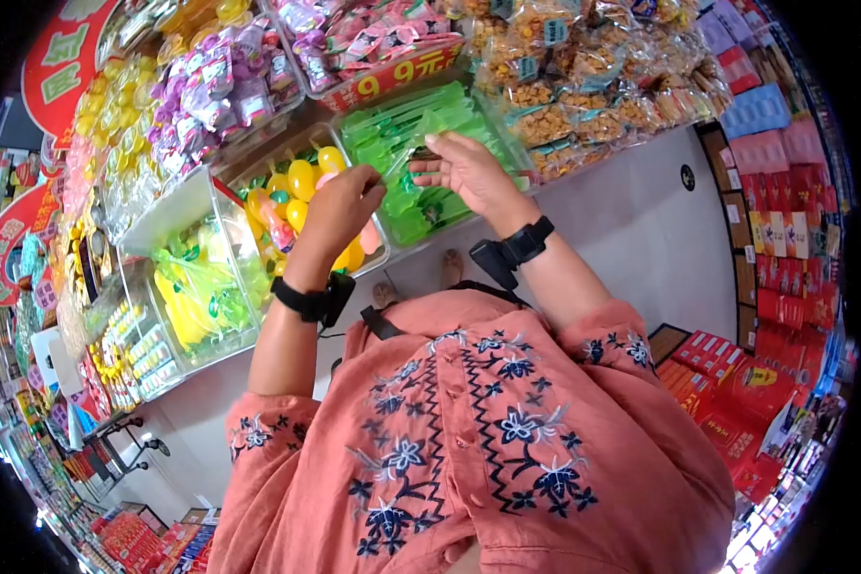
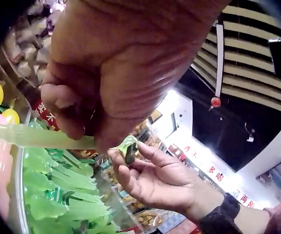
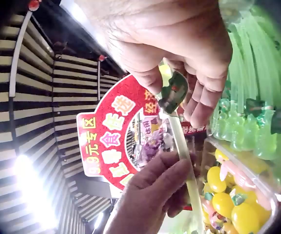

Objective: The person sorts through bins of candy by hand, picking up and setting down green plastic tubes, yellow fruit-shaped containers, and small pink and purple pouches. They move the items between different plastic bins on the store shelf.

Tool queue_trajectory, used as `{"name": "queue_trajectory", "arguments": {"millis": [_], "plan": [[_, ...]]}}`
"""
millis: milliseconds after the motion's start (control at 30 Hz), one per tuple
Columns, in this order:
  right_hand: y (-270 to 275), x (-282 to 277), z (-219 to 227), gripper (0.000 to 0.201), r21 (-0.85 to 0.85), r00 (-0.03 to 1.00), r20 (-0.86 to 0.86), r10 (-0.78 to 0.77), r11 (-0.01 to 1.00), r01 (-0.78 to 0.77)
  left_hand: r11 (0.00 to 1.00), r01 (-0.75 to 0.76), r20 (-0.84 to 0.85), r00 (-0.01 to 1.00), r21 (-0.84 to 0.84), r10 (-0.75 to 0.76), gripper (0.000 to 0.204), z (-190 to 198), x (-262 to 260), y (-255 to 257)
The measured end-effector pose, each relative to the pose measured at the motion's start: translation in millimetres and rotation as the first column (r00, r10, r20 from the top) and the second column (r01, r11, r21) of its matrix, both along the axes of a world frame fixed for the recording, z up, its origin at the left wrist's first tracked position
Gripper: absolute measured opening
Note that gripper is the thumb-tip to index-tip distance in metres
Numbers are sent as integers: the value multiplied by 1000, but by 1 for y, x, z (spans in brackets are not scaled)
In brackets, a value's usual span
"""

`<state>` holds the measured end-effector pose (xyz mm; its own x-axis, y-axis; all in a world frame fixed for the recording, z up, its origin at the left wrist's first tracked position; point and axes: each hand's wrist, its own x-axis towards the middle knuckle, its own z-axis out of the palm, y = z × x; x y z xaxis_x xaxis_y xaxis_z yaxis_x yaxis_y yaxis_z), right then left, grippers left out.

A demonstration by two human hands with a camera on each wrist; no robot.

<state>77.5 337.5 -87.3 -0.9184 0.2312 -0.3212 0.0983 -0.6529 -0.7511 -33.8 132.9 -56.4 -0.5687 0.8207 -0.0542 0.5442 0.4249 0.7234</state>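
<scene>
A long pale green jelly stick (image 3: 180, 139) runs between both hands, above the bins. My left hand (image 1: 340, 215) grips its shaft, fingers curled round it in the right wrist view. At the other end my right hand (image 1: 474, 174) pinches the wider tip between thumb and fingers, beside a dark green label (image 3: 173, 92). In the left wrist view the stick's free end (image 2: 38, 136) sticks out past the left hand. Below the right hand lies a bin of similar green sticks (image 1: 421, 206). Under the left hand are yellow, fruit-shaped packs (image 1: 299, 179).
A clear bin of yellow and green packs (image 1: 187, 301) stands at left. Behind are purple packets (image 1: 225, 81), pink packets (image 1: 378, 33) and bagged brown snacks (image 1: 584, 86), with a red price sign (image 1: 392, 81) in front. Red boxes (image 1: 784, 253) line the right side.
</scene>
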Motion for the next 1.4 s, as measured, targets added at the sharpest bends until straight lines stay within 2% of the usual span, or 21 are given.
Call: {"name": "queue_trajectory", "arguments": {"millis": [133,233,333,433,633,767,833,1000,1233,1333,1400], "plan": [[16,-5,-28,19,-5,996,71,-62,998,62,995,50,-187,980,-81,-65,21,-31,-25,33],[30,-11,-42,29,-31,992,85,-98,994,101,987,65,-276,955,-149,-105,22,-33,-36,58],[44,-19,-55,45,14,985,123,-120,993,120,980,51,-350,929,-190,-116,22,-47,-50,83],[58,-22,-64,55,12,986,131,-105,994,104,982,85,-442,884,-167,-151,18,-67,-61,102],[77,-24,-77,63,37,970,207,-130,991,125,964,82,-495,845,-254,-202,17,-95,-71,131],[83,-23,-82,65,37,969,215,-124,992,119,968,72,-499,846,-242,-188,18,-116,-78,143],[82,-20,-81,66,55,965,228,-134,991,124,957,36,-476,862,-287,-175,22,-119,-78,149],[81,-20,-83,68,73,961,243,-131,991,117,964,27,-528,832,-266,-169,20,-125,-81,156],[81,-17,-79,68,121,963,245,-114,989,87,968,-25,-569,813,-248,-125,17,-121,-66,155],[81,-18,-73,67,162,958,269,-96,985,53,965,-48,-537,837,-257,-101,16,-117,-67,154],[77,-18,-69,65,202,953,288,-100,979,41,986,-62,-486,874,-154,-21,21,-98,-65,148]]}}
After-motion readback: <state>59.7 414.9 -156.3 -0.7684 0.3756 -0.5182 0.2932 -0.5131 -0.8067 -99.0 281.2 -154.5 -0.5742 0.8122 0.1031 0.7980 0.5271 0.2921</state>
